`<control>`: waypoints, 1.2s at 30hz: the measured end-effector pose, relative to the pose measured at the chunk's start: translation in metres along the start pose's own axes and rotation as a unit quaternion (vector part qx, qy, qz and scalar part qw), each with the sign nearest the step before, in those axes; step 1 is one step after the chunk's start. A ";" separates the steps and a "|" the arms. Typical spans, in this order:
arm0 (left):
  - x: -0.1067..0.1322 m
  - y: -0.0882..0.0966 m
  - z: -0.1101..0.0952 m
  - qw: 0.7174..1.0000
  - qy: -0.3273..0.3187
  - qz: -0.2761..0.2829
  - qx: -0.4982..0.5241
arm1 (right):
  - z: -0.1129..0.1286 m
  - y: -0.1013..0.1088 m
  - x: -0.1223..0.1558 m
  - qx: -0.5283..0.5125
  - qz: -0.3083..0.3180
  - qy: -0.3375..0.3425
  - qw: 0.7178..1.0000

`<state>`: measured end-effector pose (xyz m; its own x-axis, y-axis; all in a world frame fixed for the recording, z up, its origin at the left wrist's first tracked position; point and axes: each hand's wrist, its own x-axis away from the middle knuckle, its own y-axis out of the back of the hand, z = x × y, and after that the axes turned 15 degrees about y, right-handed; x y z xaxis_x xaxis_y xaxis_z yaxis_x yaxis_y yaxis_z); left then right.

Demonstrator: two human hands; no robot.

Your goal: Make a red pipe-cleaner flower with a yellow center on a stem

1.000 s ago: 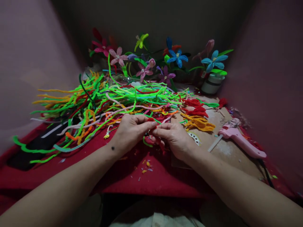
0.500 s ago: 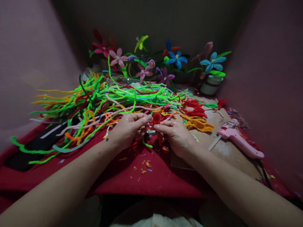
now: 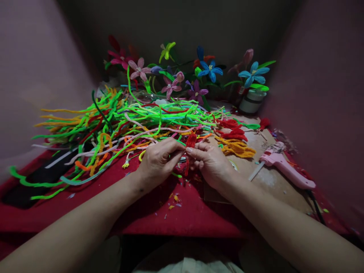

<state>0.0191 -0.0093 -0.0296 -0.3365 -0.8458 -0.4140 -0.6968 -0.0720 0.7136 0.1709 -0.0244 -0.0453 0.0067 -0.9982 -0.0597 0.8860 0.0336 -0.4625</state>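
Observation:
Between my hands is a red pipe cleaner point(image 3: 190, 141) bent into a narrow, petal-like loop, tilted slightly, its tail hanging below the fingers. My right hand point(image 3: 212, 161) pinches it between thumb and fingers. From the other side, the thumb and index fingertips of my left hand point(image 3: 162, 157) close on its middle. A small metal tool point(image 3: 182, 160) lies partly hidden behind the fingers. Close by on the red cloth point(image 3: 199, 222) are a short green end of pipe cleaner point(image 3: 176, 175) and small coloured scraps.
A large heap of coloured pipe cleaners point(image 3: 170, 117) spreads behind my hands. Finished pipe-cleaner flowers point(image 3: 210, 71) stand at the back beside a jar point(image 3: 251, 101). Cardboard point(image 3: 270, 182) at the right bears a pink glue gun point(image 3: 290, 170) and orange petal loops point(image 3: 237, 147).
My left hand has moved right, its fingertips now meeting the red pipe cleaner. The red loop has tilted to the right. The camera view has shifted slightly.

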 end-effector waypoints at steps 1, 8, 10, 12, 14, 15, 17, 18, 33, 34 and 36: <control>0.001 0.000 0.001 0.999 -0.023 -0.006 -0.026 | 0.000 -0.001 0.001 -0.003 -0.008 -0.005 1.000; 0.012 -0.002 0.005 0.957 -0.167 -0.029 -0.233 | -0.001 -0.007 0.006 -0.027 -0.027 -0.040 0.998; 0.011 -0.002 0.005 0.965 -0.156 -0.025 -0.207 | -0.002 -0.006 0.006 -0.019 -0.024 -0.047 0.998; 0.008 -0.003 0.005 0.985 -0.104 -0.024 -0.135 | -0.002 -0.005 0.005 -0.016 -0.012 -0.037 0.999; 0.004 -0.002 0.002 0.998 -0.035 -0.014 -0.054 | -0.001 -0.003 0.003 -0.016 -0.001 -0.019 1.000; 0.002 -0.001 0.000 1.000 0.000 -0.005 -0.022 | -0.001 -0.003 0.002 -0.016 0.004 -0.012 1.000; -0.002 0.002 -0.004 0.996 0.079 0.023 0.033 | 0.000 -0.001 0.000 -0.017 0.014 0.001 1.000; -0.004 0.004 -0.006 0.989 0.123 0.046 0.066 | 0.001 -0.001 -0.001 -0.016 0.013 0.011 1.000; -0.005 0.004 -0.013 0.848 0.364 0.215 0.321 | 0.008 0.000 -0.003 0.025 -0.044 0.095 0.994; -0.005 0.005 -0.012 0.839 0.371 0.223 0.330 | 0.009 0.001 -0.004 0.025 -0.041 0.103 0.994; -0.005 0.006 -0.010 0.815 0.387 0.239 0.359 | 0.009 0.002 -0.006 0.024 -0.025 0.111 0.993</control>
<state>0.0233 -0.0110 -0.0173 -0.3716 -0.7866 0.4932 -0.8880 0.4561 0.0584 0.1771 -0.0188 -0.0377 -0.1350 -0.9629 -0.2337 0.9041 -0.0231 -0.4267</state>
